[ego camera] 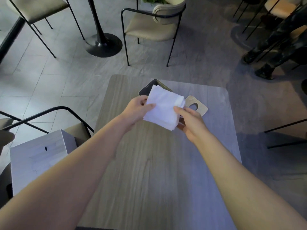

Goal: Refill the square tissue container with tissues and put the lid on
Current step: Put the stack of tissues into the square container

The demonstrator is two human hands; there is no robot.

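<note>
The room I look down on is dim and bluish. Cool light falls from the right, washing the right half of the tabletop (207,146) pale grey while the left keeps its warm wood tone. The tissues (163,107) glare almost white, their folds lost. My forearms smear softly at the lower corners, and the wide lens bends the chair (149,29) legs outward.

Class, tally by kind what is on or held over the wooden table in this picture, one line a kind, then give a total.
Tissue stack, held by left hand and right hand: 1
Dark square container: 1
Wooden lid with oval hole: 1
Total: 3
</note>
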